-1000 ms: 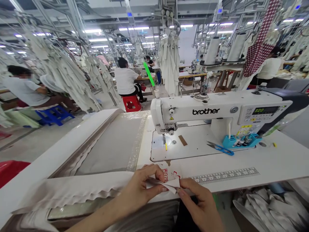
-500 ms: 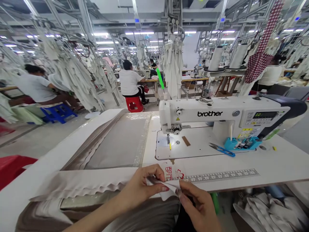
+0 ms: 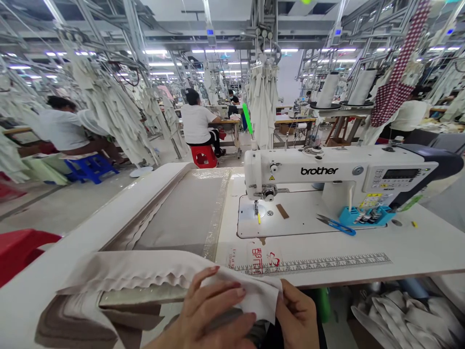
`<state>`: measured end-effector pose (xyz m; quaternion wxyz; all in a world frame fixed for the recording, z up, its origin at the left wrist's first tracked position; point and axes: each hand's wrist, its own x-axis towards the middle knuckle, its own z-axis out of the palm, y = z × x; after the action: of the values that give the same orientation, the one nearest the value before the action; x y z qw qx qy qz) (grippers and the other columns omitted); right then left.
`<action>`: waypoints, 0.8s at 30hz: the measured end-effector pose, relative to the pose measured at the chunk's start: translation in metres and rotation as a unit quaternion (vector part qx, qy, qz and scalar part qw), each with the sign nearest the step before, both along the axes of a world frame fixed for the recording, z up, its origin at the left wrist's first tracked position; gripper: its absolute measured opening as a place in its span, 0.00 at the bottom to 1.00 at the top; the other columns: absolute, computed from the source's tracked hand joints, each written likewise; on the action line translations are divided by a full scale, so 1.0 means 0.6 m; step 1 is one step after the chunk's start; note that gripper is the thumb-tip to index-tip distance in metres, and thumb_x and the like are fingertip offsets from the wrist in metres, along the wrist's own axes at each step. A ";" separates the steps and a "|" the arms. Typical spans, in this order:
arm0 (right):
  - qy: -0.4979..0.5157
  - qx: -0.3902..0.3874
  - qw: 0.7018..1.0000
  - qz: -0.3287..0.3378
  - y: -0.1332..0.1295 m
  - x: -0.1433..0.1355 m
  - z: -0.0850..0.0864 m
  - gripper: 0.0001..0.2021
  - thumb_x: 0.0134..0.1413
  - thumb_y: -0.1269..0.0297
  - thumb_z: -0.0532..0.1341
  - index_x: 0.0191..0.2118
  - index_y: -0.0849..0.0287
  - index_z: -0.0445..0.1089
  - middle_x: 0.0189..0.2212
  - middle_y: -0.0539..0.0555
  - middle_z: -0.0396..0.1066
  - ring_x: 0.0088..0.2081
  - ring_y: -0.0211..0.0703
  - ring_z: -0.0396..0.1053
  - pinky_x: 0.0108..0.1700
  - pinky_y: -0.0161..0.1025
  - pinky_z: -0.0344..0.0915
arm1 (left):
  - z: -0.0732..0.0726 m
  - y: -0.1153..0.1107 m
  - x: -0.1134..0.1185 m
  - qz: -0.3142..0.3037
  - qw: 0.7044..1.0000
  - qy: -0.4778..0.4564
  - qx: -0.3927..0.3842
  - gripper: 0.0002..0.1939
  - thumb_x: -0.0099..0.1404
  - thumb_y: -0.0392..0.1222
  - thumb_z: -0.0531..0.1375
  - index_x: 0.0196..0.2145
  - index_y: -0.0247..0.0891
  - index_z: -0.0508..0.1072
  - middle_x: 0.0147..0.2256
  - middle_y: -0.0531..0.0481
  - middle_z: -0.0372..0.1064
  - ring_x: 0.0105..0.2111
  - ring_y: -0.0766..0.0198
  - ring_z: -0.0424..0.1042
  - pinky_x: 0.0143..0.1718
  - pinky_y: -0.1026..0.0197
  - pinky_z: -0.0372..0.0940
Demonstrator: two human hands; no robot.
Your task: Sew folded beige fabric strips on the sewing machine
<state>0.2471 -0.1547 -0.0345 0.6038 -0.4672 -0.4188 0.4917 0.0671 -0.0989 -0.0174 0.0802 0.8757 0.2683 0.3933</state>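
A pale beige strip of fabric (image 3: 258, 294) runs from the stack on the left across the table's front edge. My right hand (image 3: 301, 315) pinches its right end between thumb and fingers. Against the strip, my left hand (image 3: 212, 310) is spread with its fingers stretched out, and part of the cloth is hidden behind it. The strip's lower edge is wavy on the left. Beyond my hands stands a white sewing machine (image 3: 312, 169), its needle area (image 3: 256, 209) lit.
Stacked fabric (image 3: 178, 213) lies left of the machine. Blue-handled scissors (image 3: 337, 225) and a blue bobbin holder (image 3: 366, 215) sit on the right. A ruler scale (image 3: 319, 264) runs along the front. A co-worker (image 3: 198, 118) sits on a red stool (image 3: 204, 156).
My left hand has let go of its pinch and spread its fingers. The fabric end, bunched between both hands before, now lies flatter. The machine's display has gone dark.
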 end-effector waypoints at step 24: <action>-0.185 0.216 0.958 -0.026 0.007 -0.019 -0.025 0.14 0.62 0.65 0.57 0.48 0.44 0.76 0.49 0.55 0.76 0.49 0.49 0.74 0.47 0.38 0.70 | 0.068 0.104 0.033 -0.141 0.793 -0.125 -0.580 0.21 0.52 0.55 0.69 0.24 0.35 0.69 0.33 0.48 0.68 0.32 0.65 0.66 0.34 0.64 0.61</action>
<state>0.2359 -0.1503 -0.0498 0.6144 -0.4195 -0.6073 0.2787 0.0867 -0.0365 0.0234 0.6603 0.6362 0.3074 0.2546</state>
